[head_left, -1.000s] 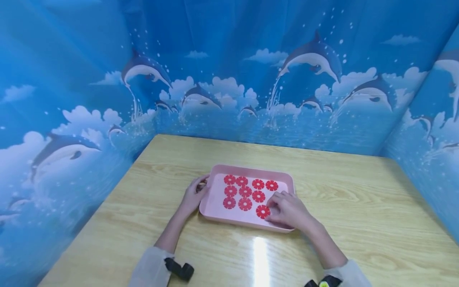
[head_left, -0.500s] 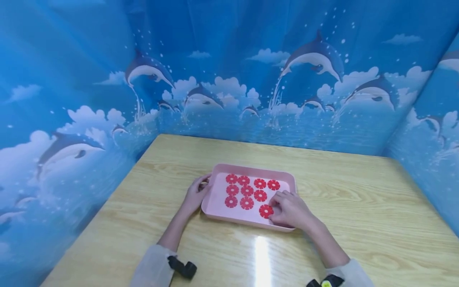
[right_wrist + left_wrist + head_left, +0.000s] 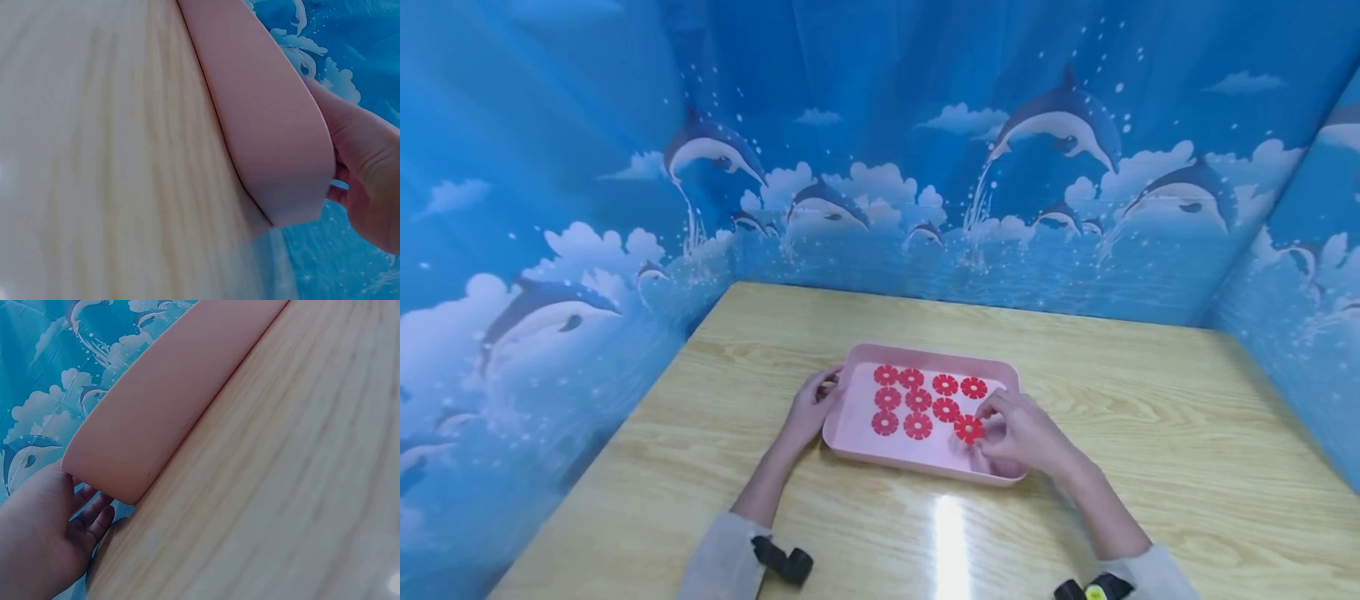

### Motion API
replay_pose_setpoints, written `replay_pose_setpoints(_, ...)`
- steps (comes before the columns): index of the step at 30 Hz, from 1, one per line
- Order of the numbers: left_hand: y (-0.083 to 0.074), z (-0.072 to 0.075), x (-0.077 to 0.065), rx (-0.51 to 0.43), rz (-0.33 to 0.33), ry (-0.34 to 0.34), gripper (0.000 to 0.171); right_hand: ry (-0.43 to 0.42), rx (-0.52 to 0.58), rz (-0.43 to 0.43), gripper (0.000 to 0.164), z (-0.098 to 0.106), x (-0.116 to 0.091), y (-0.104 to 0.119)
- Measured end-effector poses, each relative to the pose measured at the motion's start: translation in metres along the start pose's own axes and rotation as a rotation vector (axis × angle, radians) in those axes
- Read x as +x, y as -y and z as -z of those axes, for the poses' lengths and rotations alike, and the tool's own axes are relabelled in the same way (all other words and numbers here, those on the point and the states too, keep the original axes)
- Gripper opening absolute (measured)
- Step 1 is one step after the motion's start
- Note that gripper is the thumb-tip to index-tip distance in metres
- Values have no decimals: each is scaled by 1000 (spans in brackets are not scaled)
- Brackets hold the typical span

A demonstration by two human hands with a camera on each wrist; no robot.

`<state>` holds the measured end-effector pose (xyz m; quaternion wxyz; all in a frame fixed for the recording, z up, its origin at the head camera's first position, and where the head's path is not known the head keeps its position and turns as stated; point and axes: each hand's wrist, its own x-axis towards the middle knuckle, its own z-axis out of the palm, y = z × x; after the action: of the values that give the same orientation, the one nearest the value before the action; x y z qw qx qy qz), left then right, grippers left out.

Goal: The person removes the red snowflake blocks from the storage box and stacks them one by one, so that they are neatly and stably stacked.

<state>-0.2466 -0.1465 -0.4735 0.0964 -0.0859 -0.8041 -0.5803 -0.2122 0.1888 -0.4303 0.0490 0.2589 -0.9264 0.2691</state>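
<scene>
A shallow pink tray (image 3: 854, 438) lies on the table with several red notched discs (image 3: 917, 400) spread in rough rows on its floor. At its left end my left hand (image 3: 808, 407) holds the wall; the left wrist view shows curled fingers (image 3: 101, 520) by the outer corner. My right hand (image 3: 1024, 435) reaches over the tray's right end and pinches one red interlocking disc (image 3: 967, 429) between thumb and fingers, tilted up above the tray floor. In the right wrist view, the tray wall (image 3: 269, 125) hides the right fingertips and that disc.
The wood-grain table (image 3: 1150, 417) extends around the tray on every side. A blue curtain (image 3: 887, 108) printed with dolphins stands along the back and both sides. Black straps with cameras (image 3: 782, 560) sit on both wrists.
My right hand has lifted the nearest right disc off the tray floor, tilting it up and drawing back slightly to the right. The left hand stays at the tray's left end.
</scene>
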Motion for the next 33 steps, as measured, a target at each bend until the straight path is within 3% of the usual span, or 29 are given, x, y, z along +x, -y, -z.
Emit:
replay_pose_setpoints(10,-3,1,-1,3,16,3,37,-76,28,-19,29,28,-13,-22)
replay_pose_setpoints(19,-4,-1,-1,-1,40,1,37,-129,-3,-130,31,54,-31,-46)
replay_pose_setpoints(25,-6,-1,-1,0,36,11,36,-168,-2,-153,30,62,-41,-65)
replay_pose_setpoints(33,-33,3,-8,-33,26,21,36,-140,13,-209,32,59,-47,-83)
